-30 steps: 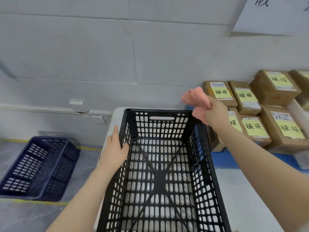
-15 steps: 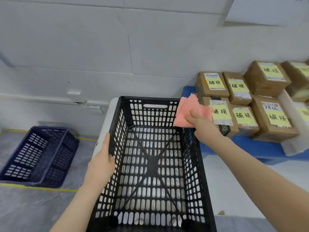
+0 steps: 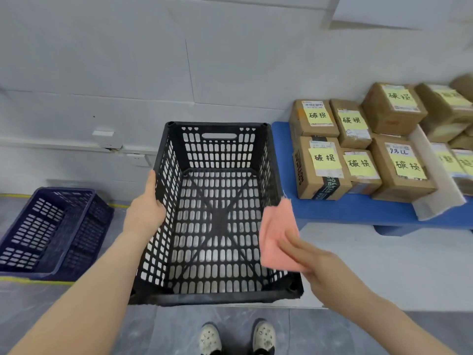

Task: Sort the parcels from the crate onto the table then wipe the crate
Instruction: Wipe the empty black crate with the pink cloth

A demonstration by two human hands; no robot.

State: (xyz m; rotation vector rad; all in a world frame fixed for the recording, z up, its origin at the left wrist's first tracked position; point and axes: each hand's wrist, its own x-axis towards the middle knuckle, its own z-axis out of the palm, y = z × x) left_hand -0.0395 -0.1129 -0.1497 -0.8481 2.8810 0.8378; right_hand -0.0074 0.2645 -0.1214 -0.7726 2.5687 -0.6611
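On the bench (image 3: 363, 265) at six o'clock stands one black slotted plastic crate (image 3: 220, 149); left grip (image 3: 146, 213) clasps its nine-o'clock rim, right grip (image 3: 325, 267) holds one pink cloth (image 3: 276, 234) at its three-o'clock rim. Six brown cardboard parcels (image 3: 320, 165) sit at two o'clock.

Pale panelled wall (image 3: 115, 60) with socket (image 3: 139, 160); grey floor (image 3: 166, 329) marked with yellow tape (image 3: 30, 280); blue crate (image 3: 51, 226) stands at left.
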